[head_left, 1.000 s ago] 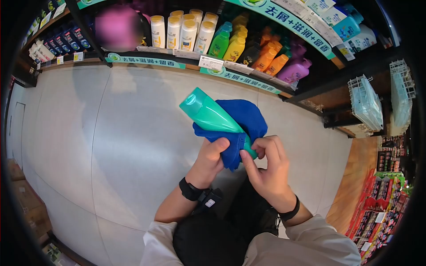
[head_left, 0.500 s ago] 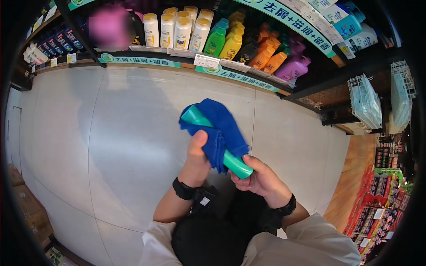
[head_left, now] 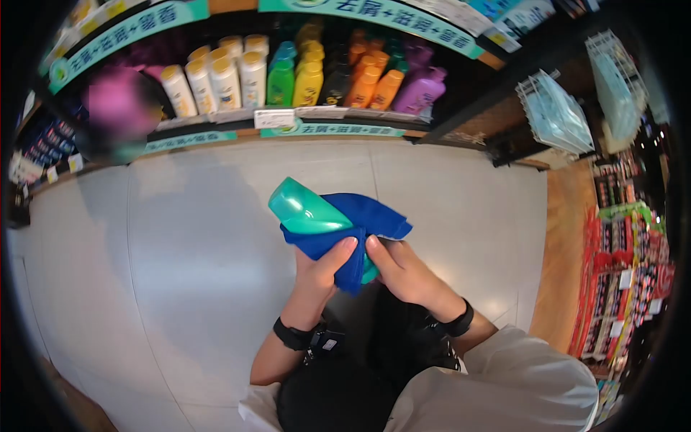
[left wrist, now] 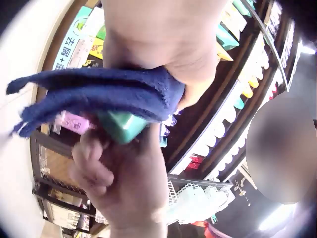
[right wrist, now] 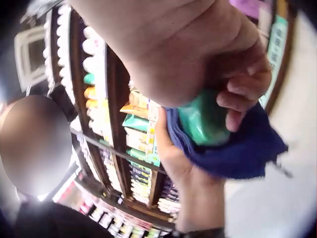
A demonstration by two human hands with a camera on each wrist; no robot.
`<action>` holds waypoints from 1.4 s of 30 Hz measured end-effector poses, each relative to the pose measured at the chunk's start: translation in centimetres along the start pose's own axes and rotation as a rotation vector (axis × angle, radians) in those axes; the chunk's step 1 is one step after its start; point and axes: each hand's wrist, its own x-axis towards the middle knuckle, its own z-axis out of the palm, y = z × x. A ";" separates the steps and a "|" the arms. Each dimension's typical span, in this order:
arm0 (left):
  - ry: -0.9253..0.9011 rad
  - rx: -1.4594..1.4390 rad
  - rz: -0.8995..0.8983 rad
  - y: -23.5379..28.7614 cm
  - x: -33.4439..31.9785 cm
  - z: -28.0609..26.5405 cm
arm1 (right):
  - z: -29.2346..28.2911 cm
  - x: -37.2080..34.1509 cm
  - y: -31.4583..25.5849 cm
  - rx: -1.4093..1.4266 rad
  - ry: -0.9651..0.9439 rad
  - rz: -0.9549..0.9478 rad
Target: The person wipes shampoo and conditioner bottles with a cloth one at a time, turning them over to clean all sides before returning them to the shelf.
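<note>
A shiny green bottle (head_left: pixel 306 209) lies slanted between both hands in the head view, its upper left end sticking out of a blue cloth (head_left: pixel 367 212). My left hand (head_left: pixel 317 270) grips bottle and cloth together, thumb pressed on the cloth's front fold. On the other side, my right hand (head_left: pixel 407 273) holds the bottle's lower end, with its thumb close to the left thumb. In the left wrist view the cloth (left wrist: pixel 99 94) hangs in folds around the bottle (left wrist: pixel 121 126). The right wrist view shows right fingers (right wrist: pixel 240 96) curled at the green bottle end (right wrist: pixel 200 119).
Ahead stands a shelf with white bottles (head_left: pixel 223 79), orange bottles (head_left: pixel 374 83) and a purple bottle (head_left: pixel 421 90) above a label strip (head_left: pixel 331 131). Wire baskets (head_left: pixel 554 111) hang at the right. Grey floor tiles (head_left: pixel 209 216) lie below the hands; stacked goods (head_left: pixel 619 281) stand far right.
The cloth has slid down from the bottle's upper end, which shows again, while the lower end is now mostly covered. My right hand has come up closer to the left. The head view has shifted.
</note>
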 end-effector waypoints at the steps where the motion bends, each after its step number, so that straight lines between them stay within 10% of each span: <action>1: -0.024 0.003 -0.013 0.2 0.1 0.1 | -0.7 0.1 0.0 -0.267 0.028 -0.176; 3: -0.197 0.607 0.241 0.6 0.4 0.2 | -2.7 0.0 -1.1 -0.681 0.154 -0.121; 5: -0.219 0.594 0.166 -0.4 0.4 -0.1 | -4.0 -0.6 -5.0 -0.326 0.336 -0.303; 9: -0.359 0.734 0.138 -1.3 0.4 0.1 | -3.5 0.0 -6.1 -0.759 0.172 -0.615; 21: -0.592 0.689 -0.162 -2.4 0.5 -0.6 | -7.5 -0.1 -5.7 -0.388 0.502 -0.304; 27: -0.464 0.680 -0.166 -2.6 0.9 -0.7 | -10.6 -0.8 -6.0 -0.550 0.197 -0.465; 42: 0.072 -0.022 -0.234 -5.2 1.3 -2.5 | -5.1 -3.0 -3.1 -0.729 0.391 -0.590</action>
